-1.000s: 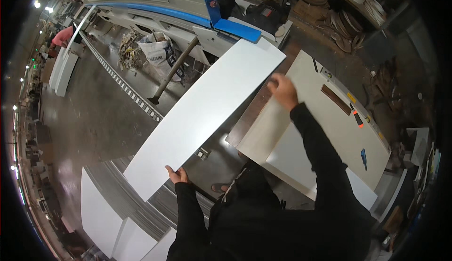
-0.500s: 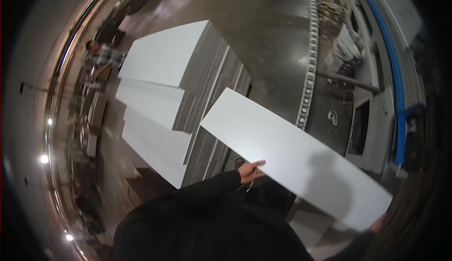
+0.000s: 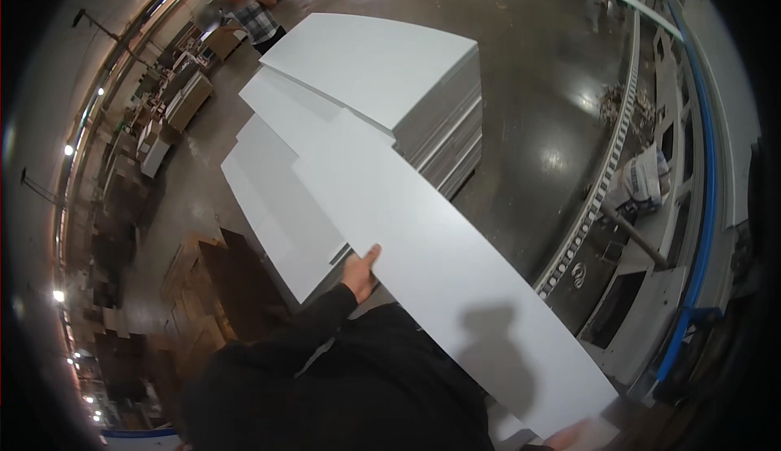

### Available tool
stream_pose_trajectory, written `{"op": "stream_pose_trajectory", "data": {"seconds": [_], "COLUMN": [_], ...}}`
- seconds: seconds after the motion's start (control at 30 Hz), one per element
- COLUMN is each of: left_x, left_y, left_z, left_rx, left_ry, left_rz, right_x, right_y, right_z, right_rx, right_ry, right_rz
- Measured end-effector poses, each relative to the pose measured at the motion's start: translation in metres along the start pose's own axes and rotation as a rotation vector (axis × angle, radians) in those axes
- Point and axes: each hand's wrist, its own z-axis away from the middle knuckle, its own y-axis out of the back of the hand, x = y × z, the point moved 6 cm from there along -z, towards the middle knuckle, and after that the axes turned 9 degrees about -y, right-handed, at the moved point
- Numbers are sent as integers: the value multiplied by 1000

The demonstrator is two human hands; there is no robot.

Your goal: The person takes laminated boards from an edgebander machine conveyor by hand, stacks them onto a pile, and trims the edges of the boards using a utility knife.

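A long white panel [image 3: 455, 264] stretches from the stack toward my lower right. My left hand [image 3: 360, 274] is closed on its near long edge, thumb on the top face. At the panel's near end, my right hand [image 3: 567, 435] grips the edge, partly blurred and cut off by the lower rim of the picture. The far part of the panel overlaps the middle of a stack of white panels [image 3: 366, 65]; whether it rests there or hovers just above, I cannot tell. The stack has several piles of differing height, the tallest at the far side.
On the right, a machine with a blue rail [image 3: 706, 166] runs beside a pale roller strip [image 3: 598, 183]. A white sack [image 3: 644, 178] lies by the machine. Brown boards [image 3: 220, 280] stand at my left. Beyond the stack is a person in a checked shirt [image 3: 254, 21].
My view has turned left. Both hands have carried the white panel toward the stack, and its far end, formerly beside the piles, now lies across the middle one.
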Motion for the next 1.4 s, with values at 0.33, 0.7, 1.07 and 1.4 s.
{"op": "stream_pose_trajectory", "data": {"seconds": [0.33,0.7,1.07,1.4], "left_x": [120,153,180,234], "left_y": [138,151,145,183], "left_z": [-186,-271,-303,-377], "left_rx": [250,335,389,521], "left_ry": [-316,-542,-745,-703], "left_rz": [-373,-574,-807,-913], "right_x": [-225,-430,-575,-653], "right_y": [-58,-123,-128,-105], "right_z": [148,259,369,426], "right_rx": [-483,-781,-1016,-1467], "right_ry": [-243,18,313,168], "right_rz": [-311,-433,-918,-910]}}
